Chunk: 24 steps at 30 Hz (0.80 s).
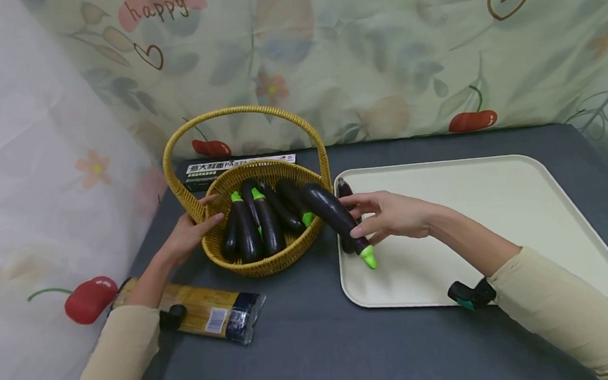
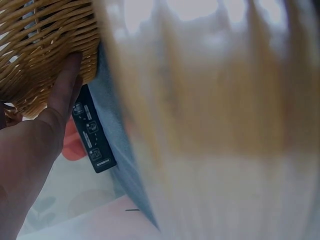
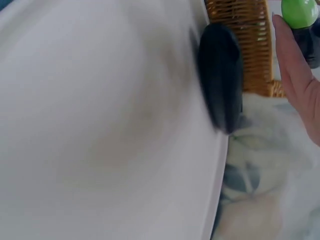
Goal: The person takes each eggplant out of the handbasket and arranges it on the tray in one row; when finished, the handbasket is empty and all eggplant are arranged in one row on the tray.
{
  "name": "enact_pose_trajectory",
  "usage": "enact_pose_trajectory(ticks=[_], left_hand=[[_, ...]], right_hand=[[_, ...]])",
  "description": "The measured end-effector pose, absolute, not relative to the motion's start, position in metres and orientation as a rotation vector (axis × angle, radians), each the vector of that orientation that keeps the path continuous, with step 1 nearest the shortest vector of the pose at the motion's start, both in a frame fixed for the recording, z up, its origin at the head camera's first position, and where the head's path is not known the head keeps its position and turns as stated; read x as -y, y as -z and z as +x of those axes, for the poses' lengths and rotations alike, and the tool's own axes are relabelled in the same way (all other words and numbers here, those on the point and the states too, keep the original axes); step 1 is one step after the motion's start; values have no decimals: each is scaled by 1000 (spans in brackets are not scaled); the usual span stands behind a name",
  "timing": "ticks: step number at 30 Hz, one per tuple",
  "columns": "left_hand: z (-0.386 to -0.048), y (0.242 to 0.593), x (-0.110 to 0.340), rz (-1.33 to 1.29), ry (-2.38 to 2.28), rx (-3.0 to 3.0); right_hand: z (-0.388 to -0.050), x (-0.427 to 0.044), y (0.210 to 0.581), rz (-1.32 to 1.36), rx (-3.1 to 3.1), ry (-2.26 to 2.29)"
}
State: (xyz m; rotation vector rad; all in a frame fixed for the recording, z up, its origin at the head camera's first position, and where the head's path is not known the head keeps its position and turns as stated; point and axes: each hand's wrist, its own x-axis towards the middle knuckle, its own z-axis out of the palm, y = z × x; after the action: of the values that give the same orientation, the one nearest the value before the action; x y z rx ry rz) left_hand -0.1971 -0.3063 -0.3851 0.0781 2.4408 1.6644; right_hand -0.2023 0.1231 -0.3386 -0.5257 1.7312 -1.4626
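Note:
The right hand pinches an eggplant near its green stem end, above the gap between basket and tray; its dark end reaches over the basket's right rim. Under that hand, another eggplant lies along the left edge of the white tray. Several eggplants with green stems fill the wicker basket. At the basket's left side, the left hand grips the rim by the handle's base; in the left wrist view its fingers lie against the weave.
A dark pasta box stands behind the basket. A clear pack of pasta lies under the left forearm, at the front left of the grey table. Printed cloth hangs behind and at the left.

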Motion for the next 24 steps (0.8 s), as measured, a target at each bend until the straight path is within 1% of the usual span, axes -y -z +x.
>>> enact_pose_trajectory(ticks=[5,10,14,24], left_hand=[[-199,384,306,72,-1658,-2442],[-199,384,305,74,-1652,-2451],[-198,385,305,71,-1642,-2469],[-199,385,304,63,-1623,-2486]], right_hand=[[-200,-156,355,-496,-1704,1472],[-204,-174,367,-368,-1758,1543],[-210,-179,377,-255,-1756,1641],[-220,-173,395,-98,-1763,1725]])
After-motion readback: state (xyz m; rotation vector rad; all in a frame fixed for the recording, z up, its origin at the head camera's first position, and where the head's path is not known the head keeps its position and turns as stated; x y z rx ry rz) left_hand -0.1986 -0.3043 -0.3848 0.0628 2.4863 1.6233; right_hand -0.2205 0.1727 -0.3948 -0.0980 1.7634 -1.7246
